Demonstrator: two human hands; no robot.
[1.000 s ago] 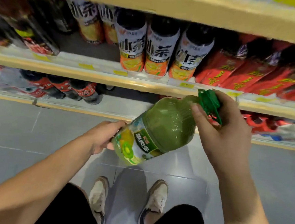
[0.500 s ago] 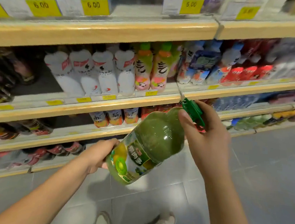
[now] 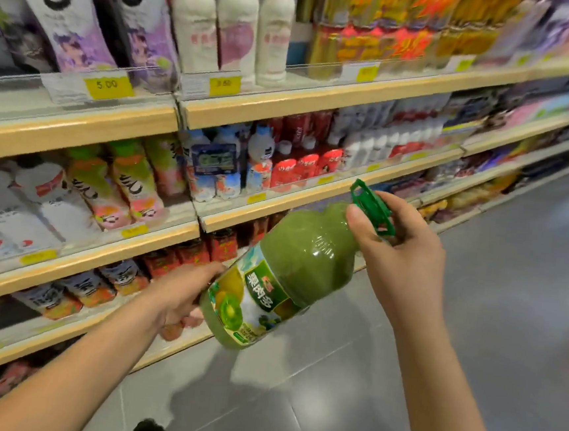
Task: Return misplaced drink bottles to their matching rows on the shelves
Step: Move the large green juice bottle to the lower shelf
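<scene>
Bottle first: the large clear plastic jug of green kiwi juice (image 3: pixel 301 265) hung in the air in front of the wooden-edged shop shelves (image 3: pixel 286 102). Nothing carried it but my two hands. It was tilted, base low to the left and neck high to the right.

My left hand (image 3: pixel 179 295) cupped the base from behind and below, fingers curled round the bottom edge beside the kiwi-printed label (image 3: pixel 251 302). My right hand (image 3: pixel 403 256) grasped the top, thumb pressed to the neck and fingers wrapped about the green plastic carry handle (image 3: pixel 373 207) at the cap. Both hands were therefore closed on the jug, neither one free.

The jug hung just off the front edge of the third shelf board from the top and rested on no board. On the board above it I saw red-labelled bottles (image 3: pixel 301 168) and blue-and-white bottles (image 3: pixel 218 165) near the middle. Pink-and-green bottles (image 3: pixel 120 187) and white bottles with red labels (image 3: pixel 36 200) stood toward the left end.

On the top board, tall white bottles (image 3: pixel 238 22) stood behind a yellow price tag (image 3: pixel 224 86). Dark bottles with orange labels (image 3: pixel 87 289) sat on a lower board, left of the jug's base. Grey tiled floor (image 3: pixel 472 335) lay beneath the jug. The right ends of the shelves were too blurred for me to make out
</scene>
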